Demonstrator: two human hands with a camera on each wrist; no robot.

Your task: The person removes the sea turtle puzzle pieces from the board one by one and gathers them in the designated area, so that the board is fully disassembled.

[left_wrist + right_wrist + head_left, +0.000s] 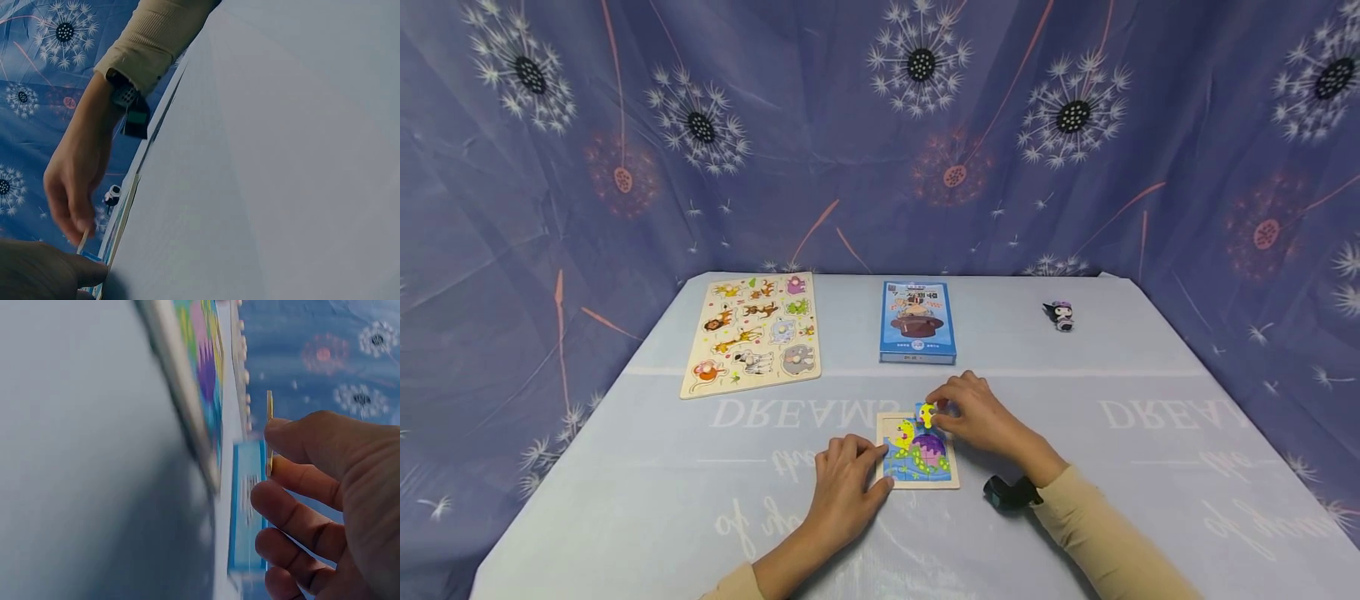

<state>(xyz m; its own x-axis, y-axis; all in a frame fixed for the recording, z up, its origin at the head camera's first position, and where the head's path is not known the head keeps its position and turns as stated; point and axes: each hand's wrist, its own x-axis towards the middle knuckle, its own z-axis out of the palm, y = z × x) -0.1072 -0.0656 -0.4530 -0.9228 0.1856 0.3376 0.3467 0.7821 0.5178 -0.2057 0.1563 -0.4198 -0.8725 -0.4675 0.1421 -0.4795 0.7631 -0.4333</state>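
A small square jigsaw puzzle in a wooden frame lies on the table, showing a yellow cartoon figure and a purple-and-pink shape on blue. Over its upper right part, my right hand pinches a puzzle piece with yellow and blue on it. In the right wrist view the thin piece is seen edge-on between thumb and index finger, apart from the frame. My left hand rests at the frame's left side, thumb and index finger touching its edge. In the left wrist view that hand shows only partly.
Behind the puzzle lies a blue box with a hat picture. A wooden animal peg board is at the back left. A small black-and-white figurine stands at the back right. A patterned curtain hangs behind the table.
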